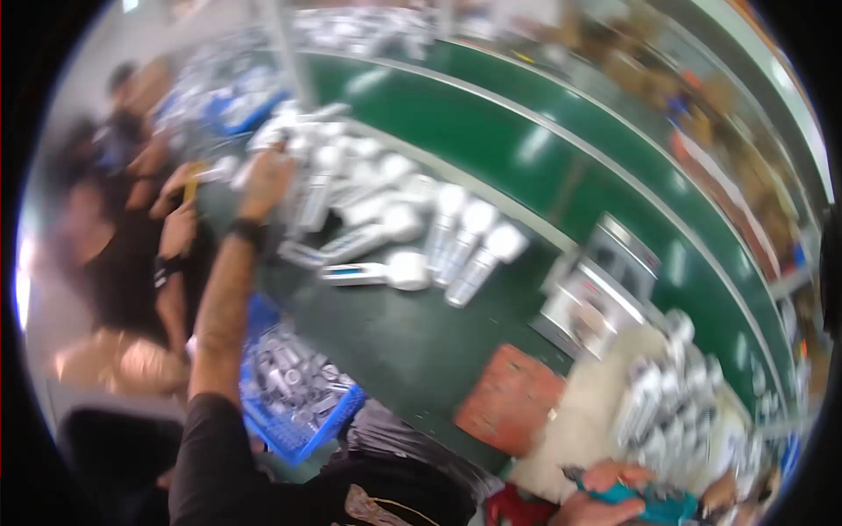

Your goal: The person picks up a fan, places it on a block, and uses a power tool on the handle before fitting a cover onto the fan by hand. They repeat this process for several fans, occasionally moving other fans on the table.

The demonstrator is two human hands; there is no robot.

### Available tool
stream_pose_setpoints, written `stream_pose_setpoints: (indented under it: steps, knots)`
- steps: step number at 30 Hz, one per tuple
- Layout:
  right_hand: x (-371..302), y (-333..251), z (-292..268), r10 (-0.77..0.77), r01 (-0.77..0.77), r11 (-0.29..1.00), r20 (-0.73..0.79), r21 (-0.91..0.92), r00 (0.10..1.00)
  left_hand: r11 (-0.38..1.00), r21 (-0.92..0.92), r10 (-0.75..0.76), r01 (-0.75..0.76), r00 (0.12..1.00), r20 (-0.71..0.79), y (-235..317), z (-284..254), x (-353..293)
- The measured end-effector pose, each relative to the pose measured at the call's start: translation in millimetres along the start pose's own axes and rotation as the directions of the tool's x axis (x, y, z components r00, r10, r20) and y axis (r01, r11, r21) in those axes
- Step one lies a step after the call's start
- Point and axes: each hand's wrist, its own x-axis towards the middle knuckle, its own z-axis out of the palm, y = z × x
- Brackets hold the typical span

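My left arm stretches far over the table. My left hand is at the pile of white handheld devices, each with a long handle and a round head. Blur hides whether its fingers grip one of them. Several devices lie loose by the pile, one white device nearest me. At the lower right edge my right hand is closed round a teal tool with a dark tip; its exact kind is unclear. A beige cloth lies beside it.
A red-orange mat and a silver metal fixture stand on the table. More white devices are heaped at right. A blue basket of small parts sits by the near edge. A co-worker's hands work at left; another hand shows at right.
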Motion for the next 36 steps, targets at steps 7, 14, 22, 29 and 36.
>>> stream_pose_setpoints:
  steps: [7, 14, 22, 29, 36]
  knots:
    - [8, -11, 11, 0.102, -0.068, 0.984, 0.203, -0.167, 0.974, 0.550, -0.828, 0.395, 0.111, 0.839, 0.375, 373, -156, -23]
    - [-15, -19, 3, 0.080, -0.050, 0.991, 0.252, -0.126, 0.964, 0.169, -0.961, 0.801, -0.218, 0.598, 0.006, 592, -96, -143]
    - [-18, -20, -8, 0.119, -0.084, 0.985, 0.241, -0.151, 0.963, 0.178, -0.977, 0.681, -0.114, 0.731, 0.038, 653, -37, -213]
    - [-3, 5, -18, 0.046, -0.004, 0.976, 0.187, -0.217, 0.981, 0.147, -0.973, 0.730, -0.179, 0.684, -0.016, 546, -109, -155]
    - [12, 10, 7, 0.138, -0.092, 0.961, 0.163, -0.262, 0.977, 0.127, -0.966, 0.819, -0.225, 0.573, -0.025, 465, -122, -130]
